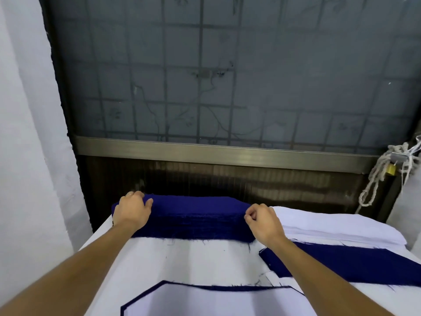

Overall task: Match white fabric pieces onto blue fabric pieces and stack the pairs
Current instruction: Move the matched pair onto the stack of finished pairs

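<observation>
While both hands work the blue fabric stack (196,215) at the far edge of the tabletop (205,261), the left hand (132,209) curls its grip over one end and the right hand (262,221) pinches the other. The likely next move is to peel off only the top piece.

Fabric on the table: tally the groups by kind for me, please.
Blue stack: 1
White stack: 1
Flat blue piece: 1
White-on-blue pair: 1
Total: 4
</observation>
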`<state>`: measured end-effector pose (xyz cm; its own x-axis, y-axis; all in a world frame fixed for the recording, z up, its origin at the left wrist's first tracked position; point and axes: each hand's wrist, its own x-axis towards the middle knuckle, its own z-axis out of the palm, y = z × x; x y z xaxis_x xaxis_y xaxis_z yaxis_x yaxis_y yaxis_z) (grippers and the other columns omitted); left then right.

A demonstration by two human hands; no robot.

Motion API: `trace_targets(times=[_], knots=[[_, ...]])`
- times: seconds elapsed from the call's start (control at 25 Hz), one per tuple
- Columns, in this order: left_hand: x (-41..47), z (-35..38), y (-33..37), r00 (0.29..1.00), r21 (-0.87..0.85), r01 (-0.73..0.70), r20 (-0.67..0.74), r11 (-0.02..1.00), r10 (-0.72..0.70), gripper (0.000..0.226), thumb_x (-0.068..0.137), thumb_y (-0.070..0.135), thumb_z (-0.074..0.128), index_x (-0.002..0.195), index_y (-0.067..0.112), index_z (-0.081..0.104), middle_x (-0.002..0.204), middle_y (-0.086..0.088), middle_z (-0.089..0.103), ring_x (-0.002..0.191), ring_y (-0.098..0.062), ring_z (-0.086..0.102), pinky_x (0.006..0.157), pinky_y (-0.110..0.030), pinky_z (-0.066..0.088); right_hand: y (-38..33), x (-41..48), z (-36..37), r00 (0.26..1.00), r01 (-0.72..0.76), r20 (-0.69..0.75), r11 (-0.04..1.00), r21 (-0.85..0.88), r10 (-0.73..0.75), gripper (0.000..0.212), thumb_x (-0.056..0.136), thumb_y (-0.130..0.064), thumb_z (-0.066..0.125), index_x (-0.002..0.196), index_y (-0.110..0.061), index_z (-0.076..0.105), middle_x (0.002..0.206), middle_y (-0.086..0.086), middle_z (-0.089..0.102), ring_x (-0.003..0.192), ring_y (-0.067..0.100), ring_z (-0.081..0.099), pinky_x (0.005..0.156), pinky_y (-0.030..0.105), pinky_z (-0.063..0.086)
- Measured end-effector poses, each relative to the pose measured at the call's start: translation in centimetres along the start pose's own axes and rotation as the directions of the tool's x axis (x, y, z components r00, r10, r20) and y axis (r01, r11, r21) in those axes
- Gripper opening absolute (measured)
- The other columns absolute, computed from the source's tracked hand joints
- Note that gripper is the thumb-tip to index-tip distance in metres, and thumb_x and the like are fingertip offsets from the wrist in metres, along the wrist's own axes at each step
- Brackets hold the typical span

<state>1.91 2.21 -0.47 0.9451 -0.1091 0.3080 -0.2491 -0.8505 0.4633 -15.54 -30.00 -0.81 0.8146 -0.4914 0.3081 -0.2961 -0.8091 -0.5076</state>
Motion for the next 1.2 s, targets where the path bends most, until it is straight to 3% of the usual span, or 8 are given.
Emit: trace_targets(times=[0.12, 0.32, 0.4, 0.64, 0.8, 1.0, 1.08, 1.2], knots=[[1.6, 0.5, -0.3, 0.996, 0.091, 0.037, 0.074, 0.995, -0.044, 0.051, 0.102, 0.048, 0.049, 0.139, 0.013, 0.053, 0.13, -0.011, 0.061, 0.11, -0.029, 0.062, 0.091, -0.043, 0.057, -0.7, 2.3, 0.9, 0.999, 0.024, 0.029, 0.999, -0.042, -0.023, 0.018, 0.101, -0.036, 0.055, 0.111, -0.024, 0.065, 0.112, -0.006, 0.058, 0.104, 0.016, 0.055, 0.09, 0.034, 0.05], [2.4, 2.2, -0.9, 0.99, 0.059, 0.052, 0.126, 0.997, -0.059, 0.027, 0.099, 0.037, 0.061, 0.102, 0.012, 0.071, 0.096, -0.006, 0.07, 0.086, -0.023, 0.068, 0.086, -0.036, 0.059, -1.4, 4.9, 2.6, 0.995, 0.063, 0.091, 0.991, -0.119, -0.052, 0.024, 0.103, -0.039, 0.05, 0.117, -0.023, 0.062, 0.118, -0.003, 0.059, 0.106, 0.018, 0.058, 0.096, 0.038, 0.046], [2.5, 2.3, -0.8, 0.986, 0.059, 0.078, 0.145, 0.995, -0.086, 0.026, 0.1, 0.034, 0.06, 0.101, 0.01, 0.069, 0.094, -0.007, 0.07, 0.085, -0.023, 0.068, 0.088, -0.037, 0.058, -1.8, 5.2, 3.4, 0.992, 0.085, 0.11, 0.984, -0.156, -0.068, 0.026, 0.103, -0.04, 0.051, 0.118, -0.023, 0.062, 0.12, -0.002, 0.059, 0.108, 0.018, 0.057, 0.099, 0.039, 0.045], [2.4, 3.0, -1.5, 0.974, 0.245, -0.175, 0.184, 0.954, 0.132, 0.031, 0.104, 0.035, 0.046, 0.129, 0.017, 0.052, 0.145, -0.007, 0.042, 0.134, -0.028, 0.04, 0.112, -0.049, 0.038, -1.9, 5.0, 5.1, 0.989, 0.148, 0.071, 0.94, -0.307, -0.132, 0.032, 0.102, -0.043, 0.049, 0.127, -0.026, 0.056, 0.128, -0.003, 0.054, 0.119, 0.018, 0.05, 0.106, 0.04, 0.039], [2.6, 2.7, -2.4, 0.901, 0.192, -0.361, 0.324, 0.913, 0.288, 0.014, 0.103, 0.035, 0.043, 0.101, 0.031, 0.057, 0.162, 0.0, 0.027, 0.151, -0.025, 0.013, 0.123, -0.05, 0.007, -2.4, 5.0, 5.4, 0.985, 0.167, 0.109, 0.921, -0.352, -0.137, 0.036, 0.103, -0.04, 0.045, 0.135, -0.024, 0.05, 0.136, 0.001, 0.05, 0.125, 0.021, 0.047, 0.109, 0.041, 0.038], [2.1, 2.2, -1.2, 0.846, 0.091, -0.457, 0.352, 0.885, 0.401, 0.01, 0.092, 0.027, 0.054, 0.083, 0.026, 0.052, 0.119, 0.017, 0.052, 0.13, -0.01, 0.035, 0.123, -0.048, 0.015, -2.2, 4.6, 5.3, 0.983, 0.171, 0.131, 0.917, -0.36, -0.132, 0.038, 0.105, -0.039, 0.043, 0.139, -0.024, 0.047, 0.141, 0.002, 0.048, 0.128, 0.022, 0.046, 0.111, 0.04, 0.038], [2.1, 2.0, -0.3, 0.828, 0.073, -0.49, 0.35, 0.869, 0.437, 0.01, 0.09, 0.033, 0.062, 0.091, 0.033, 0.052, 0.108, 0.021, 0.049, 0.114, -0.005, 0.041, 0.118, -0.046, 0.022, -2.2, 4.5, 5.0, 0.982, 0.174, 0.135, 0.921, -0.349, -0.135, 0.037, 0.104, -0.038, 0.043, 0.138, -0.024, 0.047, 0.14, 0.001, 0.048, 0.127, 0.022, 0.047, 0.11, 0.04, 0.038], [1.6, 1.9, 1.7, 0.809, 0.098, -0.475, 0.439, 0.874, 0.39, 0.05, 0.091, 0.053, 0.062, 0.136, 0.049, 0.039, 0.123, 0.016, 0.047, 0.119, -0.01, 0.043, 0.112, -0.045, 0.027, -2.0, 4.1, 4.8, 0.978, 0.186, 0.15, 0.921, -0.341, -0.142, 0.036, 0.104, -0.037, 0.044, 0.137, -0.024, 0.047, 0.139, 0.001, 0.049, 0.125, 0.022, 0.048, 0.108, 0.039, 0.038]])
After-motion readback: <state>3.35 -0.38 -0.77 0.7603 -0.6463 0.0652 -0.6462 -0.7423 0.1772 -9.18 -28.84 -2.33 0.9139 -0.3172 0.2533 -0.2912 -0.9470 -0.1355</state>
